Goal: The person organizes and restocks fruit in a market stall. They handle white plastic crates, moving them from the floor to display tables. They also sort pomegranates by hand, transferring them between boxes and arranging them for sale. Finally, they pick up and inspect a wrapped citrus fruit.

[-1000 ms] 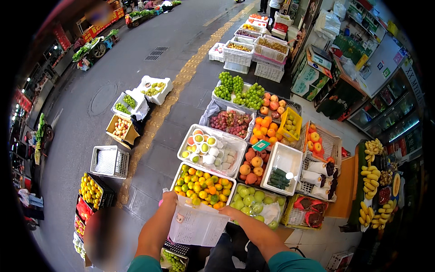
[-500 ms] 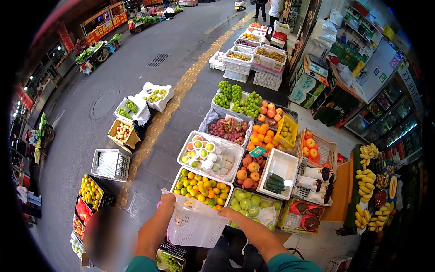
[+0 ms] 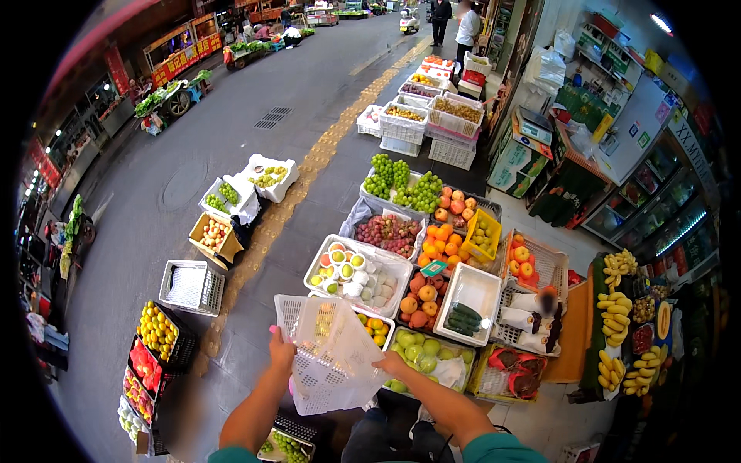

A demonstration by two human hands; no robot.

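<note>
Between my hands is a white perforated plastic crate (image 3: 333, 366), tilted, with a pale translucent sheet along its upper part. My left hand (image 3: 282, 349) is closed on its left edge; something pink shows beside the fingers. On the opposite edge, my right hand (image 3: 392, 364) has its fingers closed. The crate hides much of a box of yellow-orange citrus (image 3: 379, 332) behind it. Right beyond my right hand lies a crate of green round fruit (image 3: 423, 351). Farther up stands a white box (image 3: 323, 289) of fruit in foam nets.
Red grapes (image 3: 388, 234), green grapes (image 3: 421, 191) and a white box with cucumbers (image 3: 465, 316) fill the stall ahead. To the left stand a white crate (image 3: 185, 287) and a black crate of yellow fruit (image 3: 157, 332). Bananas (image 3: 615, 315) lie at right. Two people stand far up the street.
The white crate has tipped and turned in my hands, its far left corner rising and covering more of the citrus box. Both hands keep their hold. The view has shifted slightly.
</note>
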